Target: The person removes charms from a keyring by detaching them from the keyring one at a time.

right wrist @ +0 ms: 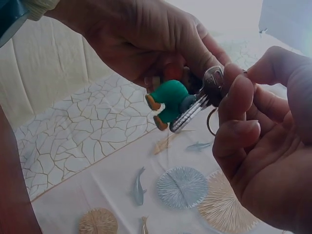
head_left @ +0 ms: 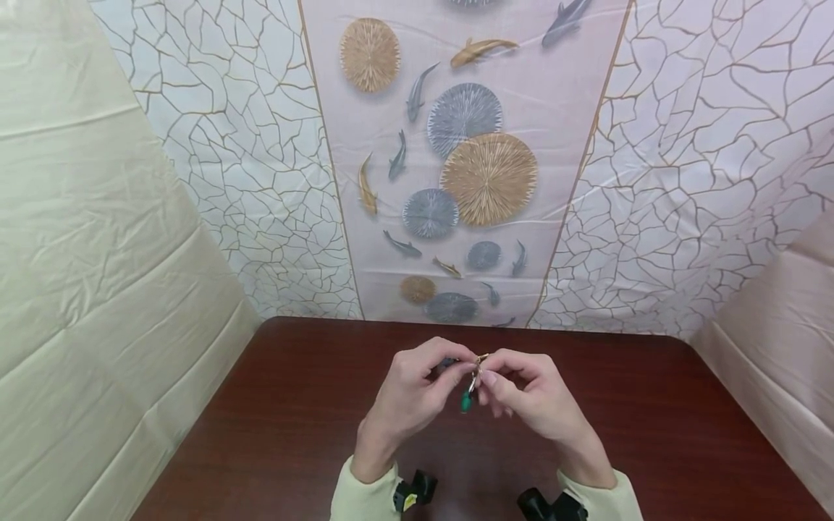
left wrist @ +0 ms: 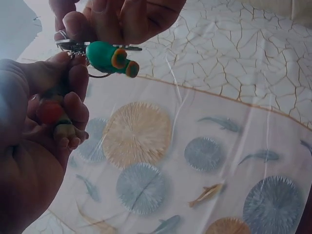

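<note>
At lower centre of the head frame, I'm watching the left hand [head_left: 415, 382] and right hand [head_left: 536, 394] pinching metal parts of the keychain [head_left: 473, 383] between bent fingers, a key [right wrist: 187, 116] jutting beside the green figurine [right wrist: 171, 96]; steadying the left pinch probably helps.

No readable txt, nos. or logos anywhere.

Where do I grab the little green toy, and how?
Probably pinch the green toy gently round its plump body, coming from the end with the orange feet. The body is rounded and that end sticks out free, while a key crowds its other end.
</note>
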The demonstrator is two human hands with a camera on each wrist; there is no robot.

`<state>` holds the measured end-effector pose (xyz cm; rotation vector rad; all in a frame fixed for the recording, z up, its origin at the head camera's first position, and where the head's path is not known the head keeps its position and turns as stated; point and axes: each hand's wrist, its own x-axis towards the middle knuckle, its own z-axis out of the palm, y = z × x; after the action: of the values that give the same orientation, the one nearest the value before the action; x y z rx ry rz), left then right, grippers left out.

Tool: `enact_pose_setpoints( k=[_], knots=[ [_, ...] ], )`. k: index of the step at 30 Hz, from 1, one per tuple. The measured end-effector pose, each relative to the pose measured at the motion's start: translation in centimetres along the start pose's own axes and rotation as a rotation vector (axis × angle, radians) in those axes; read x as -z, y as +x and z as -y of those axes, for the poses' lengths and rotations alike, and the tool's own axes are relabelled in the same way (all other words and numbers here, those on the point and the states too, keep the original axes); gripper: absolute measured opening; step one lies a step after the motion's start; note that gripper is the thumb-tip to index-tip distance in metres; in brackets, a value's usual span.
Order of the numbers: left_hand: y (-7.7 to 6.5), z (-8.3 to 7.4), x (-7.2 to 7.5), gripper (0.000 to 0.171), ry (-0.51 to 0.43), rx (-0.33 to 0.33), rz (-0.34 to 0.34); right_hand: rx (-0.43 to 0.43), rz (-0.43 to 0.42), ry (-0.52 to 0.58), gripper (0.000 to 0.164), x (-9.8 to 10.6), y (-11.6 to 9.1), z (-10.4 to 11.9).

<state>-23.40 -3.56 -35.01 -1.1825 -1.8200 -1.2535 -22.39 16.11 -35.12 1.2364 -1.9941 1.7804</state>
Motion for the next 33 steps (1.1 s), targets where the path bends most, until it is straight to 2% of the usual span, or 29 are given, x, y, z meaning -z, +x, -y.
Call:
enact_pose_setpoints(
  k=[7,11,23,33],
  knots=[
    [-0.08,0.51,0.16,0.008,0.069,-0.019,0.011,-0.045,-0.011,-0.065,0.023,-0.2,0.07,0.05],
    [-0.12,0.47,0.22,0.006,0.09,-0.006,0.036,-0.05,-0.007,-0.073,0.021,-0.28,0.13,0.13],
    [-0.4,0.77,0.56,0.004,0.101,0.014,0.11,-0.124,-0.01,-0.186,0.019,-0.31,0.14,0.32],
    [-0.54,1.1,0.78,0.005,0.095,0.055,0.175,-0.132,0.035,-0.19,0.016,0.06,0.01,0.21]
  ],
)
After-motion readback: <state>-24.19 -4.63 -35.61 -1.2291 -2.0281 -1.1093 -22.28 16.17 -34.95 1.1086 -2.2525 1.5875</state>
